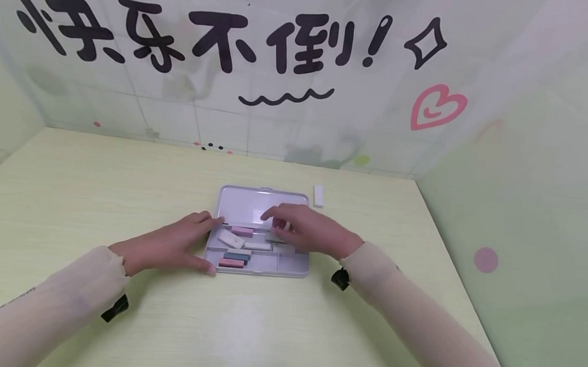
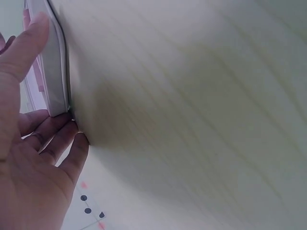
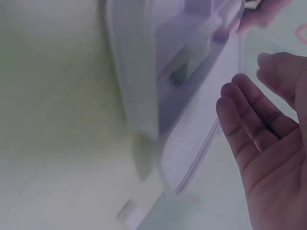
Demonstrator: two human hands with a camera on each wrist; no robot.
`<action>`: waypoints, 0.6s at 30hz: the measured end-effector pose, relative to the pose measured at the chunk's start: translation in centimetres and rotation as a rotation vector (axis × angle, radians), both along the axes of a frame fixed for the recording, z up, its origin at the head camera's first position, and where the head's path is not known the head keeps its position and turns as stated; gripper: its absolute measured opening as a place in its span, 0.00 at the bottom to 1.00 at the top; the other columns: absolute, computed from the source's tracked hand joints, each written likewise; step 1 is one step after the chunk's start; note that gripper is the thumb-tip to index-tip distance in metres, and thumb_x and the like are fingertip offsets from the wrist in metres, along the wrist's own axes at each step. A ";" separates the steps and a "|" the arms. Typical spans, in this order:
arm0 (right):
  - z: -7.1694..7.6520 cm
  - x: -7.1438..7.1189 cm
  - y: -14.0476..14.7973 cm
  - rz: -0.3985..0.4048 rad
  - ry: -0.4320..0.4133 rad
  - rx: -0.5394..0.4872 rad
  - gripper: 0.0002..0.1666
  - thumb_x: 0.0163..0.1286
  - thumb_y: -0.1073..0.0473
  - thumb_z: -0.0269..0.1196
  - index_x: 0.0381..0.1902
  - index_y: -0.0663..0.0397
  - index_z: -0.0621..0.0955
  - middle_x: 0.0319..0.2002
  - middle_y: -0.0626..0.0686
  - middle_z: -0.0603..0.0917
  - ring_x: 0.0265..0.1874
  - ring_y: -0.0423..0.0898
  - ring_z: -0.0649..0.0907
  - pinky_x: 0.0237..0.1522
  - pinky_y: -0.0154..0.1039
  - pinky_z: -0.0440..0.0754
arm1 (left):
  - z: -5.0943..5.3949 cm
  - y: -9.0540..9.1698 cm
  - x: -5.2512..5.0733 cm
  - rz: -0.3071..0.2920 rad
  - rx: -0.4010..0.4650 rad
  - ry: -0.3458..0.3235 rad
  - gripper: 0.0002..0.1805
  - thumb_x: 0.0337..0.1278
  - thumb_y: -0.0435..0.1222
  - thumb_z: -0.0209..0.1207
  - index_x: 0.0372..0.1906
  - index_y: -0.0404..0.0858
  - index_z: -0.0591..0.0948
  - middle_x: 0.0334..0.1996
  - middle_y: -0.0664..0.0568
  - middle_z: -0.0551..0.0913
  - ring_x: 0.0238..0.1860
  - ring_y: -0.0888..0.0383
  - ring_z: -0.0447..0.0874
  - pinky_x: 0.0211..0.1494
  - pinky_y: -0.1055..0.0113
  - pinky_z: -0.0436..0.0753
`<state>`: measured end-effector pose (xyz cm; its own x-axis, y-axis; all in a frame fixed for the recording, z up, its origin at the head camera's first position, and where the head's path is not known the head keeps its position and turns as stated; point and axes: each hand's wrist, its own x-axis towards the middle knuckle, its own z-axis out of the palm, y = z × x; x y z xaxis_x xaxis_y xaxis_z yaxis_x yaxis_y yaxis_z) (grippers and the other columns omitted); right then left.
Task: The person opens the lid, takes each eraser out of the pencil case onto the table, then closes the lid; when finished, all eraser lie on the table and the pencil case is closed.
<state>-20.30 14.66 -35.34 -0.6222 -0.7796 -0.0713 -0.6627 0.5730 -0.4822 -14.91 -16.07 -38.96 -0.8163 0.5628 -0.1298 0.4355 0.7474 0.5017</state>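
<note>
A flat, pale plastic case (image 1: pixel 294 265) lies on the table with its lid (image 1: pixel 241 203) folded back. Small eraser-like blocks sit in its compartments: a pink block (image 1: pixel 242 231), a tilted white block (image 1: pixel 230 239), a blue-grey block (image 1: pixel 235 256) and a salmon block (image 1: pixel 231 263) among several. My left hand (image 1: pixel 170 244) holds the case's left side, thumb at the front corner, fingers (image 2: pixel 57 129) near the hinge. Above the case's right half hovers my right hand (image 1: pixel 314 226), fingers loosely bent around nothing, partly hiding the blocks beneath.
A white block (image 1: pixel 318 196) lies on the table (image 1: pixel 238 323) just beyond the lid's right corner. Behind stands a wall (image 1: pixel 179 107) with black lettering, and another wall (image 1: pixel 529 215) borders the right side. A dark clip-like piece hangs under each sleeve.
</note>
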 end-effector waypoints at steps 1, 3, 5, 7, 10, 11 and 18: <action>0.0 0.4 -0.5 0.024 -0.011 0.013 0.19 0.78 0.62 0.63 0.65 0.51 0.81 0.47 0.49 0.86 0.45 0.42 0.81 0.52 0.37 0.83 | 0.0 -0.1 0.0 0.000 0.002 -0.002 0.62 0.48 0.61 0.76 0.79 0.28 0.63 0.64 0.40 0.75 0.60 0.47 0.74 0.68 0.45 0.78; 0.0 1.1 -1.2 0.060 -0.017 0.043 0.20 0.77 0.63 0.63 0.65 0.49 0.81 0.48 0.49 0.87 0.46 0.42 0.82 0.55 0.37 0.83 | -0.1 -0.2 0.1 0.001 0.006 -0.009 0.62 0.49 0.62 0.75 0.79 0.29 0.63 0.64 0.40 0.75 0.60 0.47 0.74 0.68 0.45 0.78; 0.0 1.6 -1.7 0.080 0.000 0.091 0.22 0.77 0.64 0.62 0.66 0.44 0.81 0.50 0.49 0.87 0.47 0.42 0.82 0.57 0.38 0.83 | -0.1 -0.1 0.0 -0.002 0.009 -0.011 0.62 0.49 0.62 0.75 0.79 0.29 0.63 0.64 0.41 0.74 0.61 0.47 0.74 0.68 0.45 0.78; -0.1 2.1 -1.9 0.099 0.036 0.150 0.26 0.77 0.67 0.60 0.68 0.40 0.80 0.51 0.49 0.87 0.50 0.43 0.83 0.58 0.39 0.83 | -0.1 -0.1 0.0 -0.005 0.012 -0.010 0.61 0.49 0.62 0.75 0.79 0.29 0.63 0.64 0.41 0.75 0.60 0.47 0.74 0.68 0.45 0.78; -0.4 2.6 -2.3 0.121 0.095 0.222 0.32 0.75 0.70 0.57 0.70 0.36 0.78 0.55 0.50 0.87 0.53 0.44 0.84 0.59 0.39 0.83 | 0.0 -0.1 0.0 -0.010 0.012 -0.003 0.61 0.49 0.61 0.75 0.79 0.29 0.64 0.62 0.42 0.75 0.59 0.48 0.74 0.67 0.46 0.78; -0.4 2.7 -2.4 0.128 0.107 0.239 0.34 0.74 0.72 0.57 0.71 0.36 0.78 0.57 0.50 0.87 0.54 0.45 0.84 0.59 0.39 0.83 | 0.0 -0.1 0.0 -0.011 0.013 0.000 0.61 0.49 0.61 0.75 0.78 0.28 0.64 0.62 0.42 0.76 0.59 0.48 0.74 0.66 0.46 0.78; -0.6 3.1 -3.0 0.154 0.168 0.330 0.37 0.74 0.72 0.58 0.74 0.33 0.75 0.65 0.51 0.84 0.62 0.47 0.83 0.60 0.42 0.85 | -0.2 -0.2 0.0 -0.013 0.017 0.004 0.61 0.49 0.62 0.75 0.78 0.29 0.64 0.62 0.42 0.76 0.58 0.49 0.75 0.66 0.46 0.79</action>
<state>-17.23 11.68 -35.92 -0.5237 -0.8171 -0.2411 -0.8070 0.5665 -0.1668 -14.95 -16.30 -39.18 -0.8093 0.5756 -0.1170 0.4474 0.7331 0.5123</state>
